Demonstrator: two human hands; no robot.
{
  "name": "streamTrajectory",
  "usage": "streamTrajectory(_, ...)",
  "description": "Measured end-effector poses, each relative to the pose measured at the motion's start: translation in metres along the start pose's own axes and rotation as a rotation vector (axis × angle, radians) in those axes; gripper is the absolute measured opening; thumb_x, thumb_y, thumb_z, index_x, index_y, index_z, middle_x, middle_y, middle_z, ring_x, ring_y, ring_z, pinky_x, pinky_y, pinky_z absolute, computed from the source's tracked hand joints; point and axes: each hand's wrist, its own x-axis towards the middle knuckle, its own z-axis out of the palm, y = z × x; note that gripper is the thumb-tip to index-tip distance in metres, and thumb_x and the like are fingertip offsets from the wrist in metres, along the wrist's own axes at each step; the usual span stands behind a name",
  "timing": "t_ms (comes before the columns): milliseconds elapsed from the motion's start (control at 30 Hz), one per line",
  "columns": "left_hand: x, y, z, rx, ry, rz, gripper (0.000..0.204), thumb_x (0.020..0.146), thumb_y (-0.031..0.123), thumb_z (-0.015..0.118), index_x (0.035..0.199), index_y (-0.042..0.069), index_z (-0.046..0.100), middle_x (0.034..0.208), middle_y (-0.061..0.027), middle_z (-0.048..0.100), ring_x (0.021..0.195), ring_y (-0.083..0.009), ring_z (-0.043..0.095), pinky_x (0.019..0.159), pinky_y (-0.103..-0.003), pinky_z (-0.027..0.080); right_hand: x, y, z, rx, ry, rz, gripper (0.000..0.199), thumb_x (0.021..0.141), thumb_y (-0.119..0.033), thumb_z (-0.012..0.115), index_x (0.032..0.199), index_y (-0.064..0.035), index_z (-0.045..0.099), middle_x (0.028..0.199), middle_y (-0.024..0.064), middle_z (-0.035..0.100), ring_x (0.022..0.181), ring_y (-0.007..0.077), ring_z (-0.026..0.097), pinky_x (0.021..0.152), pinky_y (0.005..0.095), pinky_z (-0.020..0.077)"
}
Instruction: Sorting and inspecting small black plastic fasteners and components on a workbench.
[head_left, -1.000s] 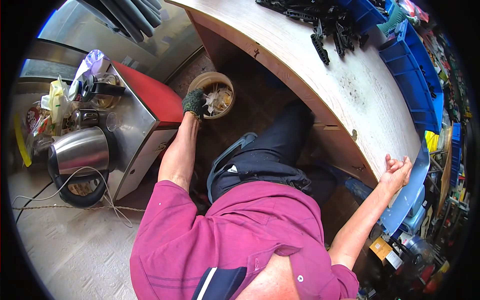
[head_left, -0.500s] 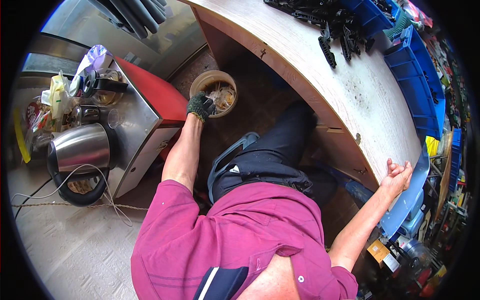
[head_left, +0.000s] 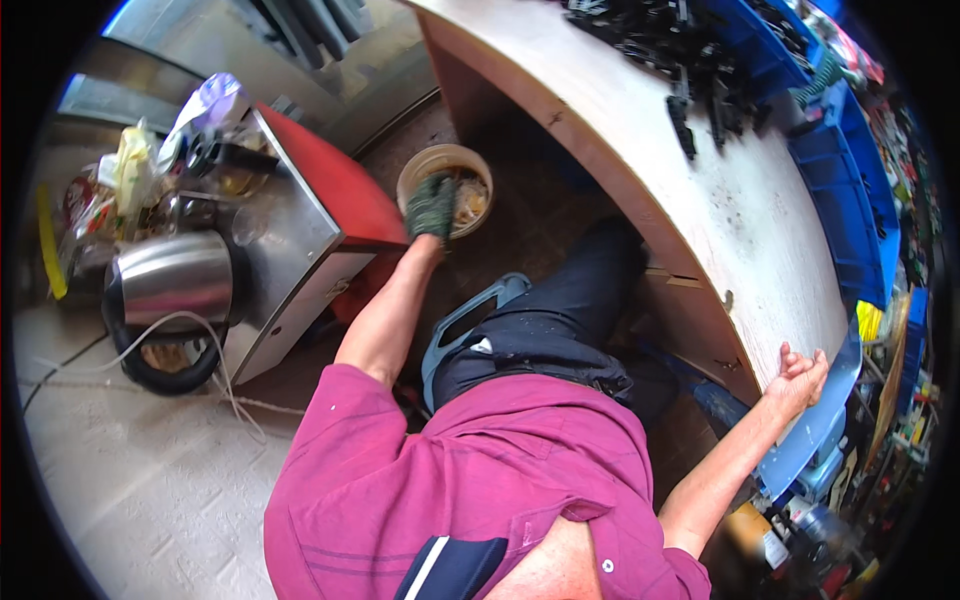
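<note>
My left hand, in a dark green knit glove, reaches over the near-left rim of a cream-coloured bucket on the floor. Brown liquid and pale, wet scraps lie inside the bucket. Motion smears the gloved fingers, and I cannot make out whether they grip anything. My bare right hand rests at the near right corner of the pale worktable. Its fingers are half curled and apart, with nothing in them.
Left of the bucket stands a red-sided cabinet with a steel kettle and a looped cord on top. Black plastic parts and blue bins sit on the worktable. A grey-blue stool is beside my legs.
My gloved left hand has moved from the bucket's rim further over its opening. The whole view has shifted slightly. My right hand stays at the table corner.
</note>
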Motion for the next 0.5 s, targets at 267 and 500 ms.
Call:
streamTrajectory(267, 0.061, -0.051, 0.093, 0.656, -0.571, 0.958, 0.025, 0.084, 0.027, 0.059, 0.097, 0.011, 0.074, 0.105, -0.0094, 0.072, 0.094, -0.0251, 0.070, 0.084, -0.042, 0.054, 0.028, 0.010, -0.015, 0.046, -0.029, 0.025, 0.019, 0.088, -0.012, 0.063, 0.097, 0.0049, 0.060, 0.050, 0.0054, 0.039, 0.048, 0.0189, 0.051, 0.072, 0.0499, 0.0619)
streamTrajectory(500, 0.026, -0.033, 0.184, 1.342, 0.152, 0.524, 0.019, 0.075, 0.018, 0.062, 0.083, 0.018, 0.079, 0.082, -0.0073, 0.074, 0.080, -0.0242, 0.072, 0.066, -0.046, 0.056, 0.031, 0.011, -0.009, 0.045, -0.034, 0.010, 0.021, 0.088, -0.011, 0.062, 0.099, 0.0068, 0.062, 0.050, 0.0055, 0.038, 0.047, 0.0192, 0.049, 0.074, 0.0513, 0.0617)
